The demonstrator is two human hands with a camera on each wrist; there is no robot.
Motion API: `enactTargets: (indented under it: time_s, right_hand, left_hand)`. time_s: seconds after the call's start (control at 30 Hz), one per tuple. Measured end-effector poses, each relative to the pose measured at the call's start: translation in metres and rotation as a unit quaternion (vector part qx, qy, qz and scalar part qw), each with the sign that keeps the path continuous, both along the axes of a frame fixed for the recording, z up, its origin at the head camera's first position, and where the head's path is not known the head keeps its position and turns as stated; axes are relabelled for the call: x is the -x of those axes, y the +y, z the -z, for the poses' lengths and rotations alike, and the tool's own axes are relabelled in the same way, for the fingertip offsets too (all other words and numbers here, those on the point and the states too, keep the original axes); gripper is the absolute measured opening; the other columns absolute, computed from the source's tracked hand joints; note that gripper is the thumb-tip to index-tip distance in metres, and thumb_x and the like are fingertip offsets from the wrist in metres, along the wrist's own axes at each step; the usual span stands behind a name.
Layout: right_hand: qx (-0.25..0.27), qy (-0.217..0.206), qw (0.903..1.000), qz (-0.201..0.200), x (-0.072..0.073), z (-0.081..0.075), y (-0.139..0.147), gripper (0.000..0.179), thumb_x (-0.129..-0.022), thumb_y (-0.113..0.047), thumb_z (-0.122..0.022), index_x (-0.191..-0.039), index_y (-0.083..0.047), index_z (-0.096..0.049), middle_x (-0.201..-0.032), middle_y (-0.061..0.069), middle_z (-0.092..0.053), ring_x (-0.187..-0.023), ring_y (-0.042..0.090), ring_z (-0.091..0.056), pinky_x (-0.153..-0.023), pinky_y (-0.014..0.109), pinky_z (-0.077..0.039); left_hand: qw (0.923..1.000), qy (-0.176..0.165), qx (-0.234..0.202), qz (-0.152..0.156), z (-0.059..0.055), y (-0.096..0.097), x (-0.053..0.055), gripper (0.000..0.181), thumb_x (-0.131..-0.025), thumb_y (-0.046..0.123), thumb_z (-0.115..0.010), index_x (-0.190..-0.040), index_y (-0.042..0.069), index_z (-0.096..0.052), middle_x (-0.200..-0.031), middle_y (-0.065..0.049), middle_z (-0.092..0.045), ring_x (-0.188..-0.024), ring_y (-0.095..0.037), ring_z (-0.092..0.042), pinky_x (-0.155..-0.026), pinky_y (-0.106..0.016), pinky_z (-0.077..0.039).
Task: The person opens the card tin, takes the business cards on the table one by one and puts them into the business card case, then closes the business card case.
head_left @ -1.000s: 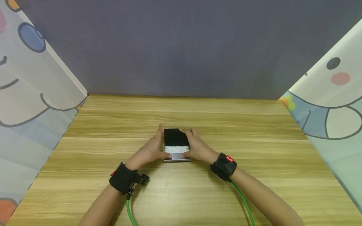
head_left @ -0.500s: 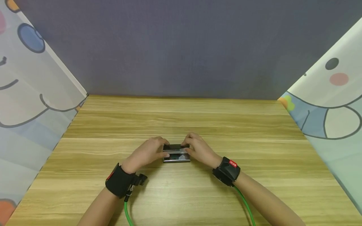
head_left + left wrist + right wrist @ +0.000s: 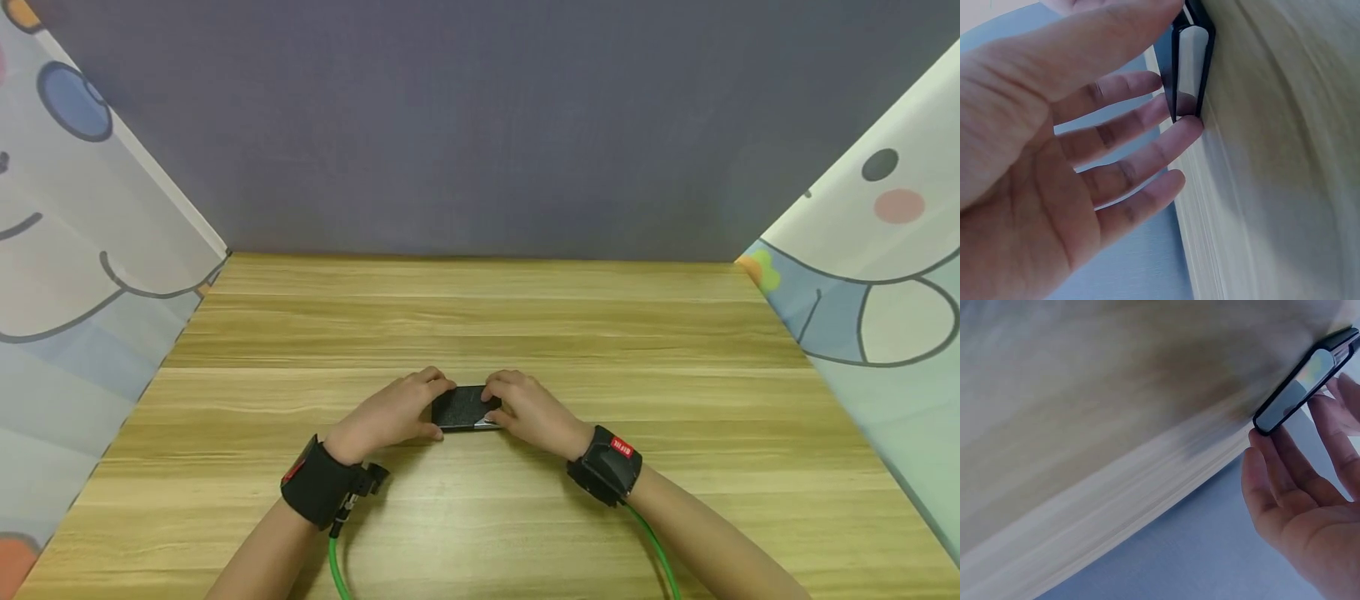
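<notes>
A small black card case [image 3: 457, 408] lies flat on the wooden table in the head view, its dark lid down over the top. A silvery patch shows at its front right corner. My left hand [image 3: 386, 418] holds the left end, thumb at the near edge and fingers at the far edge. At the opposite end, my right hand [image 3: 538, 417] pinches the case between thumb and curled fingers. In the left wrist view the case [image 3: 1191, 62] shows a shiny metal end with dark borders. The right wrist view shows the case's [image 3: 1294, 394] other metal end, with fingertips against it.
The wooden table [image 3: 480, 517] spreads around both hands. A grey-blue panel [image 3: 480, 125] rises along its back edge, and cartoon-printed sheets [image 3: 885, 275] hang at both sides. Black wrist straps [image 3: 318, 483] carry green cables [image 3: 337, 567].
The black flap of the case stood raised with a white patterned surface showing; it has folded down toward me and now lies over the top. Both hands have followed it down.
</notes>
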State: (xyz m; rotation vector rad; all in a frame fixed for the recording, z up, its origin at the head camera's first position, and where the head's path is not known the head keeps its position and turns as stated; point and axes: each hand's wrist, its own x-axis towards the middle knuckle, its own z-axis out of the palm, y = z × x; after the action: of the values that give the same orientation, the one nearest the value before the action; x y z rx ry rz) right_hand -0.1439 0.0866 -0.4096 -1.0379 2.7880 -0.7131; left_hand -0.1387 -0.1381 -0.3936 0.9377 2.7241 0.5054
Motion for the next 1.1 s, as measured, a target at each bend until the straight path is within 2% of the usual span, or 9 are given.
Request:
enactTargets:
  time_s: [0.23, 0.33, 0.37, 0.53, 0.83, 1.0, 1.1]
  right_hand:
    - [-0.016, 0.011, 0.9998, -0.005, -0.004, 0.001, 0.001, 0.034, -0.075, -0.020, -0.076, -0.103, -0.007, -0.063, -0.116, 0.010, -0.058, -0.106, 0.023, -0.056, -0.089, 0.035, -0.048]
    - [-0.023, 0.025, 0.9994, -0.006, -0.005, 0.001, 0.001, 0.034, -0.075, -0.018, -0.076, -0.104, -0.007, -0.062, -0.119, 0.012, -0.057, -0.109, 0.025, -0.056, -0.091, 0.037, -0.047]
    - [-0.024, 0.030, 0.9992, -0.006, -0.006, 0.001, 0.001, 0.033, -0.075, -0.017, -0.075, -0.104, -0.007, -0.062, -0.120, 0.013, -0.057, -0.110, 0.026, -0.056, -0.092, 0.038, -0.047]
    - [-0.031, 0.042, 0.9986, 0.001, -0.006, 0.001, 0.004, 0.034, -0.076, -0.016, -0.074, -0.106, -0.007, -0.062, -0.122, 0.016, -0.057, -0.112, 0.028, -0.055, -0.093, 0.040, -0.046]
    - [-0.022, 0.044, 0.9986, 0.018, -0.005, 0.004, 0.022, 0.039, -0.074, -0.014, -0.076, -0.109, -0.004, -0.061, -0.117, 0.010, -0.059, -0.109, 0.025, -0.057, -0.090, 0.036, -0.048]
    - [-0.025, 0.024, 0.9990, 0.029, -0.009, 0.002, 0.027, 0.042, -0.078, -0.018, -0.073, -0.114, -0.003, -0.058, -0.126, 0.016, -0.054, -0.117, 0.030, -0.052, -0.095, 0.040, -0.045]
    - [-0.022, 0.009, 0.9986, 0.046, -0.012, -0.003, 0.031, 0.049, -0.082, -0.021, -0.069, -0.124, -0.003, -0.052, -0.135, 0.019, -0.045, -0.124, 0.033, -0.044, -0.098, 0.045, -0.042]
  left_hand:
    - [0.9997, 0.022, 0.005, -0.001, 0.001, -0.001, -0.002, 0.062, -0.072, 0.024, -0.077, -0.124, 0.000, -0.053, -0.118, -0.013, -0.054, -0.104, -0.029, -0.055, -0.087, -0.042, -0.046]
    - [0.9995, 0.029, 0.015, 0.000, 0.002, 0.000, -0.001, 0.062, -0.072, 0.025, -0.077, -0.124, 0.001, -0.054, -0.119, -0.013, -0.054, -0.106, -0.029, -0.055, -0.089, -0.042, -0.046]
    - [0.9996, 0.022, 0.017, -0.003, 0.001, 0.001, 0.000, 0.062, -0.073, 0.026, -0.077, -0.125, 0.002, -0.053, -0.122, -0.014, -0.053, -0.109, -0.030, -0.054, -0.091, -0.042, -0.045]
    - [0.9986, 0.047, 0.023, 0.005, 0.004, 0.006, 0.002, 0.061, -0.074, 0.026, -0.076, -0.125, 0.002, -0.054, -0.123, -0.014, -0.054, -0.109, -0.029, -0.055, -0.091, -0.040, -0.046]
    - [0.9981, 0.055, 0.003, 0.027, 0.010, 0.016, 0.000, 0.058, -0.080, 0.025, -0.070, -0.129, 0.000, -0.050, -0.131, -0.015, -0.050, -0.118, -0.029, -0.050, -0.096, -0.038, -0.044]
    - [0.9975, 0.063, 0.009, 0.029, 0.010, 0.017, -0.002, 0.059, -0.082, 0.027, -0.068, -0.131, 0.001, -0.048, -0.134, -0.015, -0.047, -0.121, -0.030, -0.049, -0.097, -0.039, -0.043]
    - [0.9968, 0.079, 0.002, 0.012, 0.008, 0.017, -0.005, 0.060, -0.084, 0.034, -0.065, -0.132, 0.002, -0.047, -0.135, -0.017, -0.046, -0.120, -0.032, -0.049, -0.096, -0.043, -0.043]
